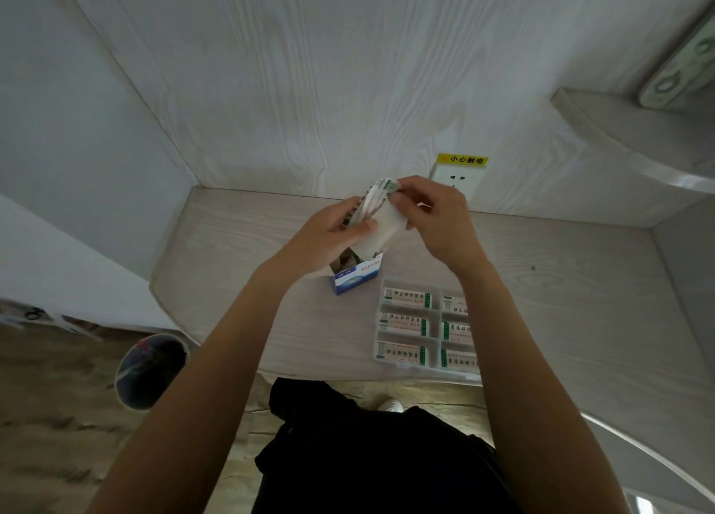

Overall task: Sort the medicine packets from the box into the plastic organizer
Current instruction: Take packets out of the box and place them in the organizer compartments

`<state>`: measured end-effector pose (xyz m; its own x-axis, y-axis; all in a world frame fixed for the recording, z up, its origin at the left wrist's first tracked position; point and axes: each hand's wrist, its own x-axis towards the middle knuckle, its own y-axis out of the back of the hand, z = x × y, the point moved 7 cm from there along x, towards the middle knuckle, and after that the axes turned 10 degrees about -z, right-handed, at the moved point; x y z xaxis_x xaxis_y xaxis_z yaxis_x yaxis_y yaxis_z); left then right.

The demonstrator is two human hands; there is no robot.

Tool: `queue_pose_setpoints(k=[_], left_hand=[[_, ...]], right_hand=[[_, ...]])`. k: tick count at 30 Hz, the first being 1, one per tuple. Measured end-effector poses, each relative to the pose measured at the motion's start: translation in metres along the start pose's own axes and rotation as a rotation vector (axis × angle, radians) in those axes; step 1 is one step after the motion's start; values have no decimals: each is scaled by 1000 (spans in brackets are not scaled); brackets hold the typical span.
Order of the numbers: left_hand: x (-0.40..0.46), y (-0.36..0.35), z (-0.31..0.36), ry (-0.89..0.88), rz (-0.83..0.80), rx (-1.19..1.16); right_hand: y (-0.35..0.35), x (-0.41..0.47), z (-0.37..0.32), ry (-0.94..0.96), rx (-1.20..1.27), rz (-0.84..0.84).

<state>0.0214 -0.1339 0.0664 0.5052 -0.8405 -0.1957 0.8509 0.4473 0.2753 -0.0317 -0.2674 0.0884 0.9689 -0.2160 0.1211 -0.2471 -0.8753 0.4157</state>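
Observation:
A blue and white medicine box (354,277) stands open on the pale wooden desk (561,300). Above it my left hand (332,235) grips a bunch of white medicine packets (377,213) that rise out of the box. My right hand (433,215) pinches the top end of one packet in that bunch. To the right of the box lies the clear plastic organizer (425,329), its visible compartments each holding a white packet with green print. My right forearm hides part of the organizer's right column.
A wall socket (458,178) with a yellow warning label sits on the back wall just behind my hands. A round bin (151,370) stands on the floor at the left. A curved shelf (638,142) juts out at the upper right.

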Motion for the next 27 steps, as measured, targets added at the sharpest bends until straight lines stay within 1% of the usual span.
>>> queue_pose_setpoints(k=[4, 7, 11, 13, 15, 16, 18, 22, 27], left_hand=[[-5, -33, -5, 71, -133, -403], [-6, -56, -16, 82, -145, -531], [-6, -77, -35, 95, -49, -538], [-6, -83, -44, 116, -1, -510], [-4, -90, -53, 146, 35, -432], [-4, -93, -57, 153, 44, -381], [-3, -103, -62, 161, 51, -307], [-5, -118, -68, 174, 97, -317], [-10, -128, -72, 231, 138, -297]], right_hand=[[3, -18, 7, -32, 78, -12], [4, -34, 21, -78, 114, -4], [6, -59, 45, -182, 209, 32], [6, -72, 60, -304, 266, 50], [5, -87, 74, -431, 290, 15], [3, -94, 79, -464, 314, -8], [2, -105, 88, -494, 366, -11], [6, -120, 101, -508, 387, 67], [9, -132, 113, -558, 367, 122]])
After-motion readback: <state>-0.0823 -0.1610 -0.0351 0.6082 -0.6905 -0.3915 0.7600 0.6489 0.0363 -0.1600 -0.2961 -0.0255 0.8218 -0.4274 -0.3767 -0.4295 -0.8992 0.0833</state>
